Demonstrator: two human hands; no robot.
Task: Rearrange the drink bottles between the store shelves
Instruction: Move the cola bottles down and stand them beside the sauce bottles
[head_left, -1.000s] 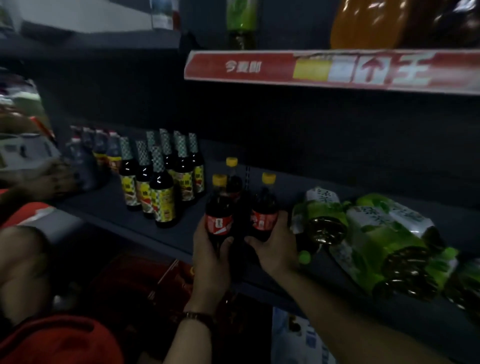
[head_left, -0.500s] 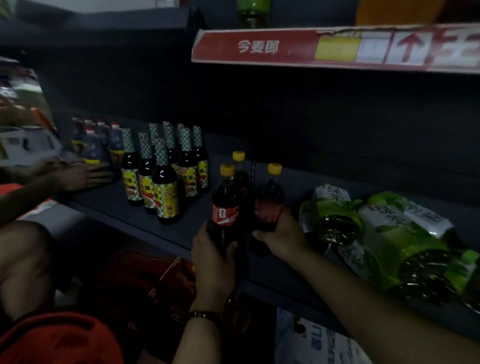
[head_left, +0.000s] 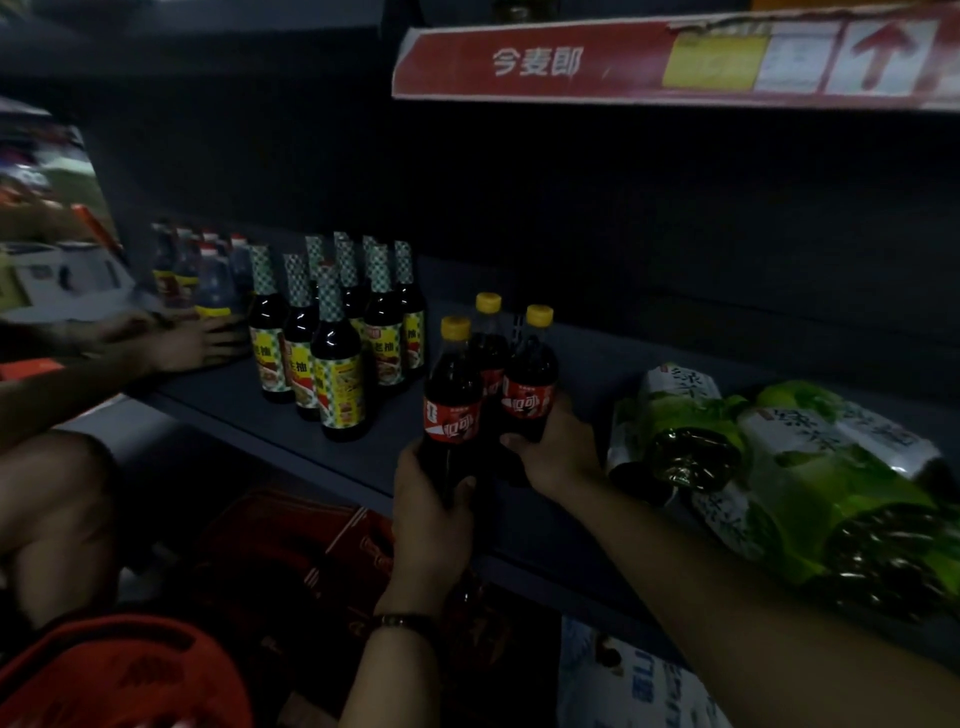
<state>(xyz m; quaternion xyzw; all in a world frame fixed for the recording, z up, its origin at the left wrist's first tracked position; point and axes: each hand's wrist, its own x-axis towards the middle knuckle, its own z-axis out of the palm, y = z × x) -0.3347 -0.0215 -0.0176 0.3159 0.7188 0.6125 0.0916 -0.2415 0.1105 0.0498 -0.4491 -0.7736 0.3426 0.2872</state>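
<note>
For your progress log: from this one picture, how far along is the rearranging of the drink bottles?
Looks done: the rear cola bottle stands on the shelf. In hand: the left hand grips the near cola bottle, the right hand the right cola bottle. Left: setting both down, probably here.

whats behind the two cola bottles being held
A third yellow-capped cola bottle stands behind them, in the gap. Its lower half is covered by the left-held bottle and the right-held bottle.
</note>
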